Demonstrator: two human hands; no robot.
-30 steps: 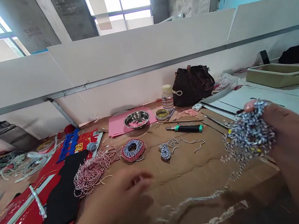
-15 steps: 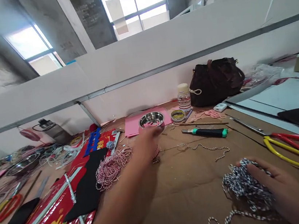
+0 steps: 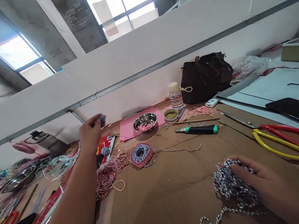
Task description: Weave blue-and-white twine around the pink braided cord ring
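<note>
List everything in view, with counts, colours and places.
stainless bowl: 1, silver, on the pink paper, pink pieces inside
pink paper: 1, pink, far edge of bench
bottle: 1, clear with white cap, right of bowl
handbag: 1, dark brown, by the wall
utility knife: 1, black and green, mid-bench
shears: 1, red and yellow handles, right side
twine coil: 1, blue, white and pink, centre
twine tangle: 1, pink and white, left of coil
twine bundle: 1, black and white, near edge
left hand: pinching small twine ball
right hand: resting on bundle

Bright daylight glares through high windows [image 3: 122, 11]; edges bow outward.
</note>
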